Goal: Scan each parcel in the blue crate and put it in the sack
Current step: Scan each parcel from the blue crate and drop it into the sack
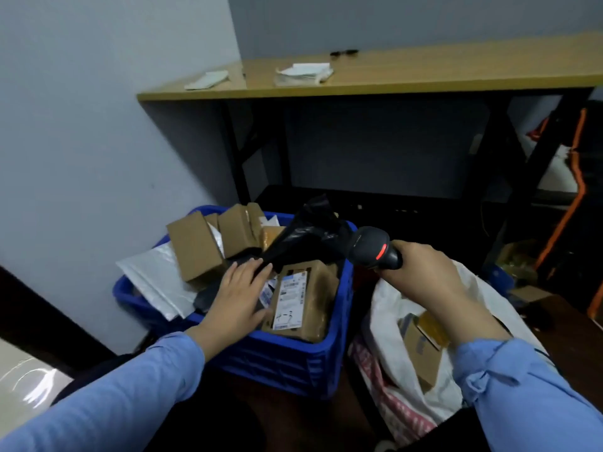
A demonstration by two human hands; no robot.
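A blue crate [293, 357] on the floor holds several parcels: brown cardboard boxes [195, 246], a white padded mailer [156, 282], a black plastic bag parcel [310, 236] and a taped brown box with a white label [303, 298]. My left hand [238, 295] lies flat, fingers straight, on the parcels beside the labelled box, its fingertips touching the black bag. My right hand [421, 275] grips a black barcode scanner [372, 247] with a red light, held over the crate's right edge. The white sack [391, 321] stands open to the right, with a brown parcel [421, 350] inside.
A wooden table [424, 79] with black legs stands behind the crate, with papers [303, 73] on top. The grey wall [81, 141] is close on the left. Orange-and-black gear [574, 207] and small boxes sit at the far right.
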